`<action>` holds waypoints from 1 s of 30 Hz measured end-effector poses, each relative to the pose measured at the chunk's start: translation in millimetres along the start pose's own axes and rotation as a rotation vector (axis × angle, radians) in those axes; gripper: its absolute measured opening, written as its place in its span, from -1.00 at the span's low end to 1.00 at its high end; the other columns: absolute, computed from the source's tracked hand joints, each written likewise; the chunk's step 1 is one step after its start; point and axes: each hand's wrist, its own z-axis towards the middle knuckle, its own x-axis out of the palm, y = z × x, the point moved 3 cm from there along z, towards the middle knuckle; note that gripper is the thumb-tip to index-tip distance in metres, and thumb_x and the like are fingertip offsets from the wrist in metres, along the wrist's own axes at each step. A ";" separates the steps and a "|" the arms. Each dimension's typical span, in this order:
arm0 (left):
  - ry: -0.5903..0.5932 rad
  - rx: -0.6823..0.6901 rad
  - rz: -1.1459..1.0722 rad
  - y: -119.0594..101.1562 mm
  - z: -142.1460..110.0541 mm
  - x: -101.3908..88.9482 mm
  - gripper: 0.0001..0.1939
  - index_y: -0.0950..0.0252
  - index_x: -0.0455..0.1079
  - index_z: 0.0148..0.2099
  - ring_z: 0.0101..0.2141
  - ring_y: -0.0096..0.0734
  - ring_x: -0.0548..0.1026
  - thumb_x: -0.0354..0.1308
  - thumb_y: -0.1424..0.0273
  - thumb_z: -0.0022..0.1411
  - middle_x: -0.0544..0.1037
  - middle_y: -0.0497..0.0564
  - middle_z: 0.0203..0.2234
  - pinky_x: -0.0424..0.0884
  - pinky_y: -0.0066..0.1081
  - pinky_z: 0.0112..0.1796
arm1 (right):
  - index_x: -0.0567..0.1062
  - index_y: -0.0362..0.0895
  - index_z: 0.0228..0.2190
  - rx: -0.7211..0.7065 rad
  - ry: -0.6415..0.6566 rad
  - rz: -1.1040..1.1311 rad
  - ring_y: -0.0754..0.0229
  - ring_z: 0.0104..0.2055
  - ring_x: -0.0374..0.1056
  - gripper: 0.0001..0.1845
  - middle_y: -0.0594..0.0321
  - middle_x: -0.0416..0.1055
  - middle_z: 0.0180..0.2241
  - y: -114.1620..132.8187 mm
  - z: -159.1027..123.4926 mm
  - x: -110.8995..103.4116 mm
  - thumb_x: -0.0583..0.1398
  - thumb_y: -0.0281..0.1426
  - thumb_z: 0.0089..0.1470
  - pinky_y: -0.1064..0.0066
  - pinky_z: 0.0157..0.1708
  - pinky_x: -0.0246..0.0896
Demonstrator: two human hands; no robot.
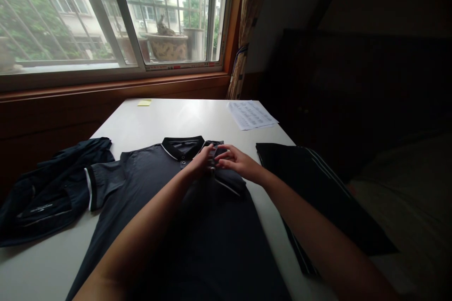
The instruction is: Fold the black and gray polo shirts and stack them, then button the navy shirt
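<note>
**Polo shirt: 1 sleeve in, 1 out**

Dark shirt (212,230) lies front up on the table (169,117), hem end nearest, collar (183,143) at far end. Progress, judging by the lie: R sleeve (229,181) looks turned in over the shirt's chest; L sleeve (106,181) sticks out flat, not folded; body not folded up either.

L hand (204,157) is at the shirt's R shoulder, by the collar; fingers mostly hidden, can't tell if it grips cloth. R hand (236,160) just beside it, fingers apart & part-curled, nothing visible in it; cloth contact unclear.

L of shirt: rumpled dark jacket (45,193). R of shirt: flat dark garment w/ stripes (318,197). Beyond shirt: papers (252,114) far R, yellow note (144,102) far L, then window (106,14).
</note>
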 end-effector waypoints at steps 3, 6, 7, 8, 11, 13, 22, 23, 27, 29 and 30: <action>-0.018 -0.062 0.042 2.0 -0.9 -6.9 -0.32 0.31 0.20 0.24 -0.17 -0.16 0.58 -0.01 -0.10 0.31 0.56 0.19 -0.12 0.51 -0.24 -0.16 | 0.29 -0.03 0.14 0.011 -0.040 0.003 0.13 -0.05 0.51 -0.54 0.11 0.51 -0.02 -4.5 -16.0 -9.5 0.19 -0.27 0.24 0.16 0.00 0.41; -0.014 -0.024 0.240 0.3 -4.1 -12.8 -0.15 0.26 0.15 0.31 -0.15 -0.16 0.55 0.36 0.08 0.08 0.52 0.17 -0.06 0.47 -0.27 -0.12 | 0.43 -0.06 0.01 0.003 -0.159 -0.315 0.11 -0.07 0.49 -0.66 0.11 0.51 -0.07 -4.8 -38.3 -24.6 0.22 -0.29 0.21 0.20 -0.05 0.42; -0.005 0.004 0.331 -0.9 -4.9 -14.3 -0.14 0.24 0.16 0.31 -0.17 -0.17 0.54 0.40 0.17 0.03 0.51 0.14 -0.08 0.46 -0.27 -0.12 | 0.46 -0.07 -0.03 -0.007 -0.167 -0.436 0.09 -0.08 0.48 -0.68 0.11 0.50 -0.08 -5.1 -46.5 -27.4 0.25 -0.30 0.17 0.21 -0.07 0.42; 0.004 0.033 0.415 -2.2 -5.4 -15.4 -0.15 0.23 0.18 0.31 -0.19 -0.19 0.54 0.41 0.27 0.01 0.51 0.11 -0.11 0.45 -0.28 -0.13 | 0.48 -0.08 -0.04 -0.015 -0.156 -0.541 0.08 -0.08 0.46 -0.66 0.11 0.48 -0.07 -6.3 -54.8 -28.4 0.28 -0.32 0.13 0.21 -0.08 0.42; -0.004 0.086 0.526 -3.9 -4.4 -17.0 -0.24 0.23 0.24 0.28 -0.23 -0.24 0.53 0.32 0.47 0.01 0.52 0.05 -0.19 0.44 -0.31 -0.13 | 0.42 -0.07 0.07 0.006 -0.074 -0.740 0.09 -0.12 0.44 -0.45 0.10 0.43 -0.02 -15.7 -76.4 -22.9 0.35 -0.37 0.02 0.22 -0.07 0.38; -0.024 0.103 0.557 -3.3 -1.9 -17.1 -0.29 0.23 0.24 0.27 -0.23 -0.25 0.53 0.24 0.52 0.05 0.53 0.04 -0.19 0.43 -0.33 -0.14 | 0.39 -0.08 0.11 0.052 -0.061 -0.809 0.09 -0.13 0.43 -0.38 0.08 0.41 -0.02 -23.7 -85.5 -15.1 0.36 -0.40 0.01 0.24 -0.06 0.36; -0.054 0.105 0.661 -0.1 1.9 -24.8 -0.47 0.33 0.25 0.24 -0.23 -0.24 0.54 0.09 0.50 0.21 0.56 0.10 -0.20 0.43 -0.33 -0.15 | 0.42 -0.13 0.08 0.261 -0.174 -0.861 0.15 -0.24 0.42 -0.53 0.18 0.50 -0.22 -39.4 -89.3 6.9 0.17 -0.49 0.11 0.40 -0.25 0.24; -0.052 0.106 0.674 -1.1 -0.4 -26.4 -0.47 0.34 0.23 0.26 -0.22 -0.23 0.54 0.10 0.45 0.24 0.56 0.10 -0.20 0.43 -0.32 -0.14 | 0.42 -0.12 0.07 0.282 -0.172 -0.875 0.15 -0.26 0.42 -0.55 0.19 0.50 -0.25 -40.1 -89.9 6.4 0.16 -0.49 0.12 0.40 -0.27 0.22; 0.016 0.116 0.743 -4.3 -11.5 -31.1 -0.22 0.37 0.13 0.34 -0.22 -0.21 0.54 0.29 0.24 0.15 0.53 0.11 -0.18 0.46 -0.33 -0.16 | 0.46 -0.09 0.04 0.309 -0.188 -0.975 0.13 -0.23 0.44 -0.60 0.17 0.52 -0.21 -40.1 -94.1 4.7 0.14 -0.45 0.16 0.37 -0.24 0.23; 0.057 0.130 0.791 -5.1 -16.4 -32.0 -0.11 0.33 0.09 0.37 -0.21 -0.20 0.54 0.36 0.27 0.07 0.51 0.11 -0.16 0.46 -0.33 -0.15 | 0.45 -0.09 0.06 0.252 -0.217 -1.048 0.09 -0.14 0.43 -0.58 0.13 0.50 -0.13 -37.6 -95.4 6.2 0.14 -0.45 0.17 0.34 -0.15 0.26; 0.070 0.140 0.818 -5.6 -18.5 -31.8 -0.10 0.30 0.09 0.38 -0.20 -0.20 0.54 0.36 0.32 0.05 0.50 0.11 -0.14 0.46 -0.33 -0.13 | 0.42 -0.08 0.10 0.200 -0.228 -1.087 0.06 -0.08 0.41 -0.54 0.10 0.48 -0.08 -35.8 -95.5 7.7 0.14 -0.47 0.16 0.32 -0.11 0.27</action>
